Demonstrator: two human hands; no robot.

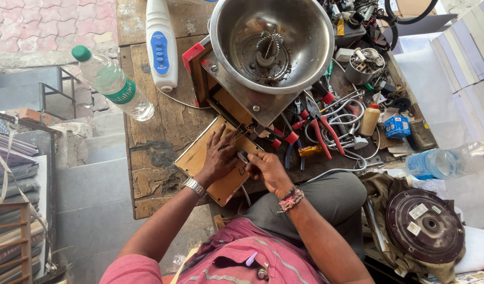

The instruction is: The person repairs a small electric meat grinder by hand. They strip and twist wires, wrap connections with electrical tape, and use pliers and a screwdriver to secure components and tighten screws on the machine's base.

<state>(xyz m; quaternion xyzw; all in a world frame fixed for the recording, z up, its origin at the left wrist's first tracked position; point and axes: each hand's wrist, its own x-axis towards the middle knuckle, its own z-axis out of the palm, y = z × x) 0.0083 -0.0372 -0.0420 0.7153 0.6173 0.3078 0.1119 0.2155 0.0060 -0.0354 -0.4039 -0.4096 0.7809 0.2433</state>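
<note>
My left hand (218,156), a metal watch on its wrist, lies flat with spread fingers on a tan wooden panel (200,155) that juts over the workbench's front edge. My right hand (267,169), with a thread bracelet, pinches a small ring-shaped part (243,156) right beside the left hand's fingers. Thin wires run from under the hands toward a machine with a large steel bowl (272,39) and a beater in its middle, lying tilted on the bench just beyond the panel.
Red-handled pliers (321,129), cutters and a white cable coil lie right of the machine. A clear water bottle (111,81) and a white handheld device (161,44) rest at the left. A second bottle (442,162) and a dark round disc (425,226) sit at right.
</note>
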